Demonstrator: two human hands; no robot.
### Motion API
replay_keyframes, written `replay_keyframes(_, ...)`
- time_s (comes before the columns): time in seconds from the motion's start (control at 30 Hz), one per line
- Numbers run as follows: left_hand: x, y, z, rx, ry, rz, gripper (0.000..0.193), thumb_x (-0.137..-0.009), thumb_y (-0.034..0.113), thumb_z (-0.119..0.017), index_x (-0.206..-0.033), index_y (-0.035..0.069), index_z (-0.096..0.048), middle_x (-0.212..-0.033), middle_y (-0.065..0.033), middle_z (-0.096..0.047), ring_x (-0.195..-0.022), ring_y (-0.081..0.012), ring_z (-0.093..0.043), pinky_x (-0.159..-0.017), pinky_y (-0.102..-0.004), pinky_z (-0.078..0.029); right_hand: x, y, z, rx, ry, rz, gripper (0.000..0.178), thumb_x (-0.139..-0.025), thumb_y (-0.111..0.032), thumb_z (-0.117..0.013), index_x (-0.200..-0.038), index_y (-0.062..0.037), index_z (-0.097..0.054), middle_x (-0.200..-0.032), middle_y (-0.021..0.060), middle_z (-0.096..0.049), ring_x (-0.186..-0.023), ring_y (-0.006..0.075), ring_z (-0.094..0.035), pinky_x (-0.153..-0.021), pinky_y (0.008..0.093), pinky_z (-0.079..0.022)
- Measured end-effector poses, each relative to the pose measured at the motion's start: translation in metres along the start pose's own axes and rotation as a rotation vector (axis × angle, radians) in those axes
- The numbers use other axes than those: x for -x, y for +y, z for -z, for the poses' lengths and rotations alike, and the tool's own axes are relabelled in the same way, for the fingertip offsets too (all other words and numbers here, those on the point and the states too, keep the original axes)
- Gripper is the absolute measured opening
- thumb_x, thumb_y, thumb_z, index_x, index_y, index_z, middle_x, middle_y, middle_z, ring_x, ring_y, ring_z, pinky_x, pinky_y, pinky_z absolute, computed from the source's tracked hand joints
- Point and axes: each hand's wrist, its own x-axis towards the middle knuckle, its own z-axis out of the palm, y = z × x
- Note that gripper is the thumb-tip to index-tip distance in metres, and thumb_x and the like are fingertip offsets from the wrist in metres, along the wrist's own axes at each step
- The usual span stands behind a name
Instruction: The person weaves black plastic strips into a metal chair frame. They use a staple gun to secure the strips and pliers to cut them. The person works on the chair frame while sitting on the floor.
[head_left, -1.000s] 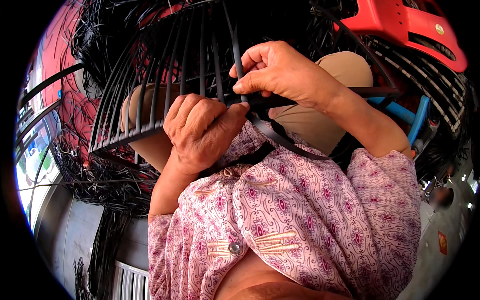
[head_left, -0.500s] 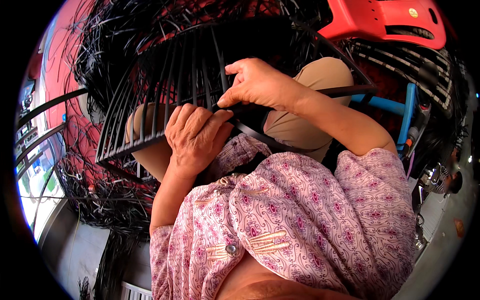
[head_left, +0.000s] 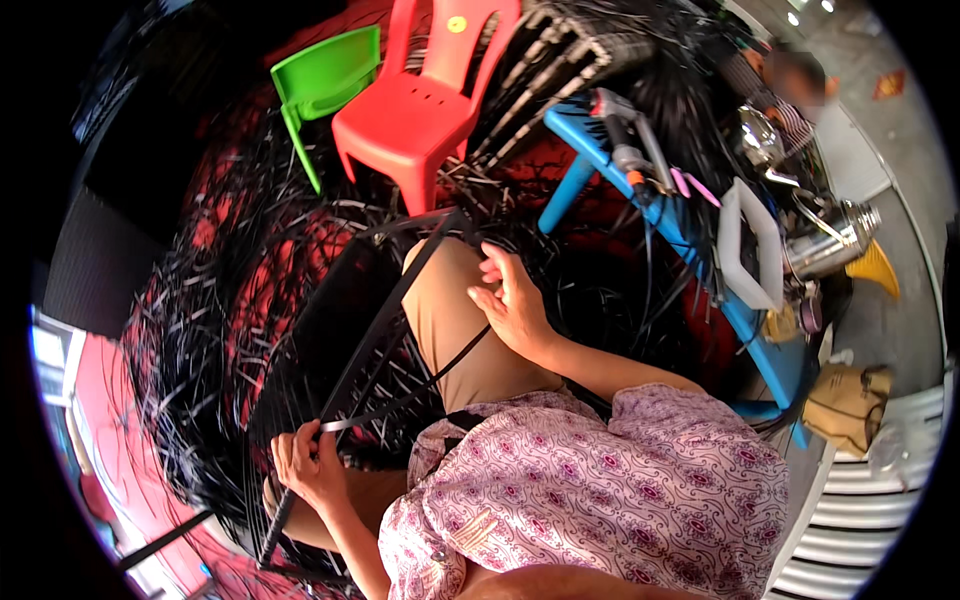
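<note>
A black frame (head_left: 378, 312) with one side strung in close black strips rests across my lap, tilted. My left hand (head_left: 310, 468) is closed around its lower bar, where a flat black plastic strip (head_left: 405, 398) comes out by the fingers. That strip curves up over my thigh to the heel of my right hand (head_left: 518, 308). Above my knee, the right hand has its thumb and fingers apart, and I see nothing between them. The strip's far end is hidden behind this hand.
Loose black strips (head_left: 215, 350) heap over the red floor. Red (head_left: 405, 120) and green (head_left: 335, 75) plastic chairs stand ahead. On a blue bench (head_left: 745, 320) at right sit a power tool (head_left: 628, 150) and a white tray (head_left: 735, 240). Beyond are a metal flask (head_left: 835, 240) and another person (head_left: 795, 85).
My hands have moved apart, the right one away from the bar. The frame has swung round in my lap and a strip now stretches across it. My view has turned to the right.
</note>
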Motion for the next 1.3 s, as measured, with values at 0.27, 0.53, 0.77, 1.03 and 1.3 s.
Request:
replay_keyframes(0.27, 0.004, -0.013, 0.001, 0.009, -0.028, 0.055, 0.01, -0.074, 0.008, -0.07, -0.084, 0.007, -0.069, -0.068, -0.005, -0.042, -0.066, -0.0236, -0.046, -0.06, -0.0393, -0.037, 0.072, 0.039, -0.014, 0.069, 0.053, -0.052, 0.07, -0.1, -0.048, -0.054, -0.143, 0.005, -0.04, -0.139, 0.0278, -0.048, -0.128, 0.045, -0.046, -0.109, 0.0497, -0.036)
replay_keyframes(0.53, 0.005, -0.012, 0.001, 0.0, -0.004, -0.004, 0.01, -0.075, 0.01, -0.073, -0.083, 0.007, -0.068, -0.067, -0.0044, -0.04, -0.066, -0.0233, -0.045, -0.059, -0.0394, -0.036, 0.062, 0.052, -0.037, 0.067, 0.004, -0.105, 0.068, -0.1, -0.051, -0.05, -0.144, 0.0002, -0.041, -0.141, 0.0241, -0.048, -0.13, 0.0413, -0.046, -0.109, 0.0492, -0.035)
replay_keyframes(0.77, 0.004, -0.011, 0.002, 0.006, -0.003, -0.011, 0.011, -0.073, 0.008, -0.074, -0.083, 0.007, -0.068, -0.068, -0.0041, -0.041, -0.066, -0.0226, -0.045, -0.059, -0.0388, -0.036, 0.062, 0.055, -0.04, 0.088, 0.034, -0.111, 0.066, -0.1, -0.05, -0.051, -0.144, -0.0018, -0.041, -0.14, 0.0237, -0.048, -0.13, 0.0405, -0.046, -0.108, 0.0497, -0.035)
replay_keyframes(1.03, 0.005, -0.013, 0.0, 0.003, 0.007, -0.015, 0.01, -0.074, 0.009, -0.073, -0.083, 0.008, -0.068, -0.067, -0.0042, -0.04, -0.065, -0.0228, -0.044, -0.059, -0.039, -0.036, 0.06, 0.054, -0.043, 0.129, 0.048, -0.104, 0.065, -0.1, -0.05, -0.051, -0.144, -0.0022, -0.042, -0.139, 0.0222, -0.049, -0.129, 0.0394, -0.046, -0.107, 0.0485, -0.035)
replay_keyframes(1.3, 0.004, -0.011, -0.001, -0.009, 0.021, -0.017, 0.01, -0.074, 0.01, -0.074, -0.081, 0.007, -0.068, -0.066, -0.0038, -0.039, -0.064, -0.0226, -0.044, -0.058, -0.0393, -0.035, 0.059, 0.052, -0.042, 0.134, 0.023, -0.134, 0.066, -0.1, -0.05, -0.05, -0.144, -0.0022, -0.041, -0.14, 0.0207, -0.049, -0.129, 0.0383, -0.046, -0.108, 0.0482, -0.035)
